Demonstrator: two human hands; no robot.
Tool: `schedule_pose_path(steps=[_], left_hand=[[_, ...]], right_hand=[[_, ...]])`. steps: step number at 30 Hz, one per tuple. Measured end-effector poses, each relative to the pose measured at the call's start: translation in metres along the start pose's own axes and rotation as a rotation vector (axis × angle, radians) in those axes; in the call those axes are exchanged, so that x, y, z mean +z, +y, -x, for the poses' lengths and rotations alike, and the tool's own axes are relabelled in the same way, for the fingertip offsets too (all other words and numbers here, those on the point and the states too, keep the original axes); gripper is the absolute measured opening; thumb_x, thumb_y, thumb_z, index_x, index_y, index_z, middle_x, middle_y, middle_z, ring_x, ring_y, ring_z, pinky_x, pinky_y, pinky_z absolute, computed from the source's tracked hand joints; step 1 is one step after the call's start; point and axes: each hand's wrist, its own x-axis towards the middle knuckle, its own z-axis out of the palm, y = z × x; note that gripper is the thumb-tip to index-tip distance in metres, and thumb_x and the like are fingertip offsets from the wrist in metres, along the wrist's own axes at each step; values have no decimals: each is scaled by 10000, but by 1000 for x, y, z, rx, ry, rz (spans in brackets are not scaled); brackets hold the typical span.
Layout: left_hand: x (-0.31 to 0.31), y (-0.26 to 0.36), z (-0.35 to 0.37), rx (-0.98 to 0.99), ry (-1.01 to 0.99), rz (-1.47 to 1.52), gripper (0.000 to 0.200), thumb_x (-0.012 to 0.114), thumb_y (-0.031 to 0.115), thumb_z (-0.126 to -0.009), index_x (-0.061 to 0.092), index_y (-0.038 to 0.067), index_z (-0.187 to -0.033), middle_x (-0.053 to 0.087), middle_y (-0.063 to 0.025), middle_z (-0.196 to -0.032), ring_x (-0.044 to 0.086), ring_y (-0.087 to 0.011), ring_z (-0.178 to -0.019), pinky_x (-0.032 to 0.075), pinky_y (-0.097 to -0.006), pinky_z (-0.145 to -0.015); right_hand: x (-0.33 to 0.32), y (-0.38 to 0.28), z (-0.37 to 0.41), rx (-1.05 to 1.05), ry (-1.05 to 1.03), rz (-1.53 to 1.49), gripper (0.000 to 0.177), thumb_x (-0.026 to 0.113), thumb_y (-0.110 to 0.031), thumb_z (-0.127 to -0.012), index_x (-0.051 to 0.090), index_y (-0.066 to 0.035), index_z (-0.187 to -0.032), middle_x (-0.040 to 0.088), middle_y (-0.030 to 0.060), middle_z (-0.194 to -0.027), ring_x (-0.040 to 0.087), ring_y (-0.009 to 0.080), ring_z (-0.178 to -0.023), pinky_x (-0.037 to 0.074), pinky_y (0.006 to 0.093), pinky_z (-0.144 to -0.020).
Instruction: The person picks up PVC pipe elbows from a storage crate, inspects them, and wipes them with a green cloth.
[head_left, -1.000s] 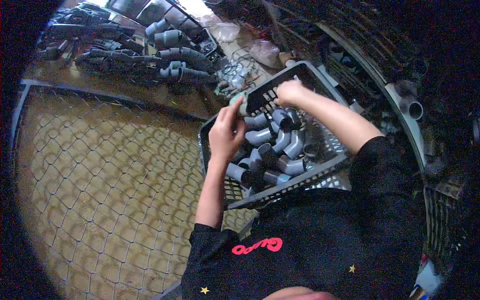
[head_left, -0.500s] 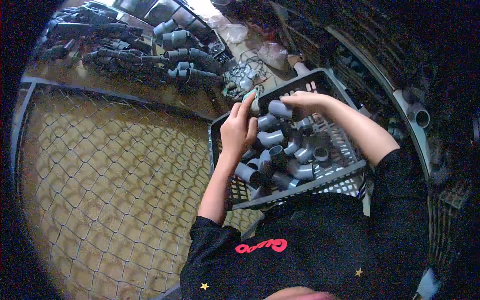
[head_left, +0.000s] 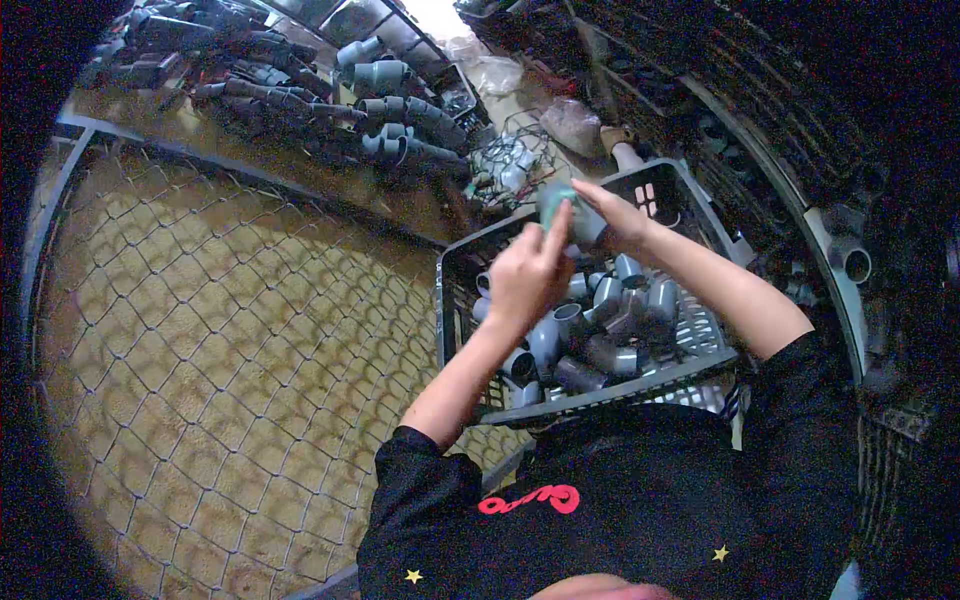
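Observation:
Above the far part of a black crate, my left hand holds a pale green cloth against a grey pipe fitting. My right hand grips that fitting from the right side. Fingers and cloth are smeared by motion, and the cloth partly covers the fitting. Below both hands, several grey pipe fittings lie jumbled in the crate.
A wire mesh panel spans the left side. Stacks of grey fittings stand at the back left. Plastic bags and tangled cords lie beyond the crate. Dark racks line the right.
My left hand has moved right with the cloth, which now meets the fitting in my right hand. Earlier the two were apart. The view has shifted slightly.

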Motion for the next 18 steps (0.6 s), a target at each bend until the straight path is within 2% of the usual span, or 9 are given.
schedule_pose_path(steps=[2, 5, 7, 9, 12, 13, 15, 17, 18], left_hand=[[10, 7, 5, 128, 31, 14, 762, 717, 186, -725, 490, 170, -1453, 511, -80, -781, 602, -242, -620, 520, -380, -542], [2, -13, -5, 183, 36, -21, 731, 719, 189, -723, 526, 204, -1427, 520, -69, -761, 603, -235, -617, 512, -369, -525], [-2, -27, -14, -34, 127, 12, 747, 743, 215, -698, 538, 232, -1417, 576, -70, -803, 617, -238, -624, 527, -375, -541], [-3, -27, -14, -18, 142, 42, 747, 734, 191, -683, 551, 225, -1406, 571, -69, -788, 616, -242, -614, 533, -375, -543], [4, -5, -2, 271, 152, 129, 702, 698, 183, -693, 577, 218, -1384, 547, -45, -757, 609, -216, -598, 529, -353, -534], [-1, -1, -3, 327, 144, 22, 678, 692, 190, -694, 597, 236, -1363, 529, -28, -732, 594, -196, -583, 511, -343, -514], [-7, -13, -9, 291, 153, 32, 646, 692, 196, -702, 615, 244, -1341, 518, -21, -721, 578, -188, -569, 495, -341, -500], [-14, -23, -15, 82, 211, 74, 632, 692, 171, -719, 612, 250, -1340, 510, -33, -700, 562, -199, -551, 481, -345, -495], [-14, -23, -13, 68, 207, 84, 643, 700, 167, -714, 607, 254, -1345, 505, -36, -700, 564, -201, -552, 481, -347, -496]], right_hand=[[-7, 7, -7, -34, -11, 66, 617, 520, -591, -955, 624, -74, -1275, 658, 48, -1148, 610, 136, -991, 457, 295, -923], [6, -6, 13, -2, -2, 75, 673, 541, -633, -927, 594, -91, -1323, 654, 37, -1164, 604, 150, -1023, 449, 300, -934], [16, -16, 25, 34, 16, 21, 670, 559, -615, -926, 566, -112, -1369, 645, 35, -1195, 605, 148, -1040, 455, 293, -934], [18, -12, 22, 0, 26, -59, 581, 591, -582, -922, 602, -134, -1292, 656, 19, -1122, 623, 146, -961, 494, 297, -851], [21, -6, 17, -105, 47, -139, 468, 592, -552, -932, 633, -145, -1161, 673, 6, -983, 646, 159, -864, 521, 326, -788], [21, -10, 21, -47, 29, -112, 467, 584, -551, -937, 634, -147, -1167, 677, 11, -987, 649, 158, -864, 521, 324, -792], [22, -22, 34, 74, -5, -62, 466, 568, -547, -946, 636, -150, -1180, 685, 22, -993, 656, 156, -864, 521, 321, -799], [33, -29, 39, 22, -40, -131, 471, 534, -554, -959, 642, -148, -1172, 694, 31, -1004, 656, 142, -860, 528, 328, -740], [35, -27, 37, -10, 0, -107, 478, 534, -552, -961, 641, -136, -1171, 694, 39, -997, 658, 144, -840, 530, 321, -721]])
